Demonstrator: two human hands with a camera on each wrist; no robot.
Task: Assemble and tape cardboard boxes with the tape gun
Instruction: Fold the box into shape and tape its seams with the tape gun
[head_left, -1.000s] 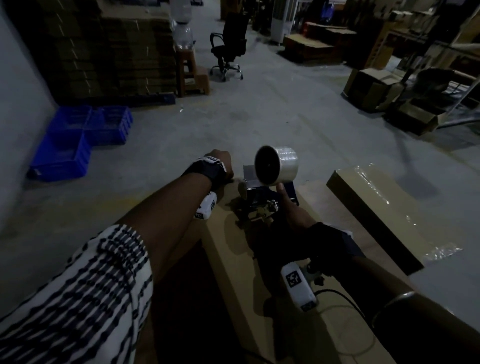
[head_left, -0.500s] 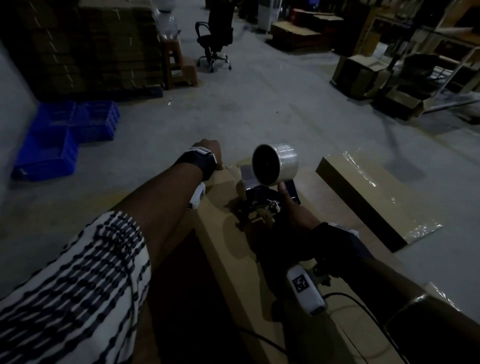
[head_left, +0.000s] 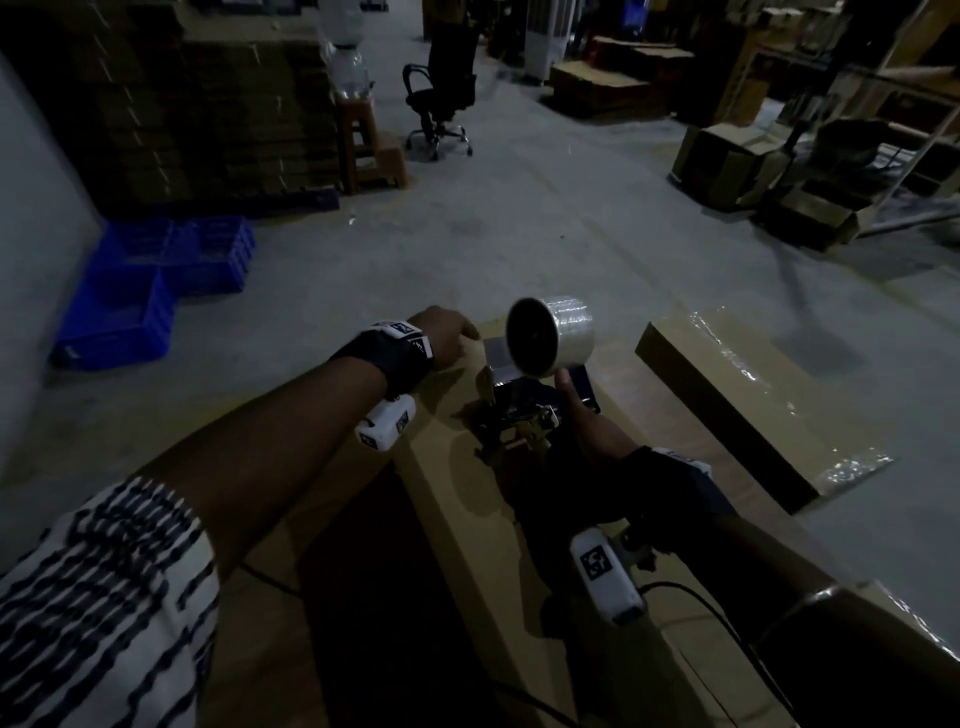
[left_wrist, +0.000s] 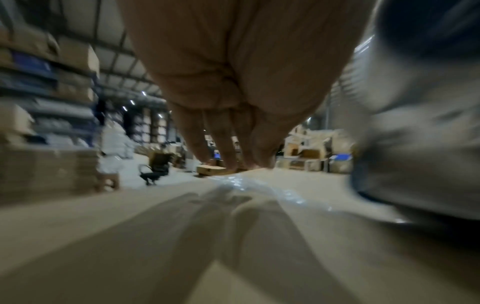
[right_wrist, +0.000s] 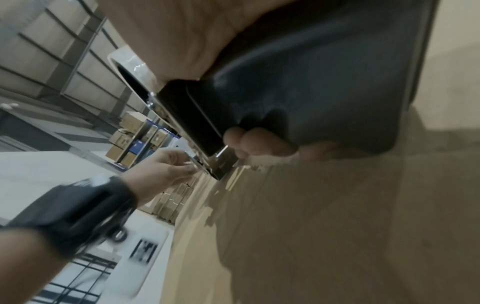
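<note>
The tape gun (head_left: 524, 395) has crept slightly back along the cardboard box (head_left: 467, 499) top toward the person, right hand (head_left: 592, 436) wrapped round its handle; the left hand (head_left: 447, 332) keeps straight fingers pressing the far end, so the seam strip is likely just starting

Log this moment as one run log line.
step: taping box seam | right hand: grips tape gun on cardboard box | left hand: fingertips press box's far end | tape roll: loaded
</note>
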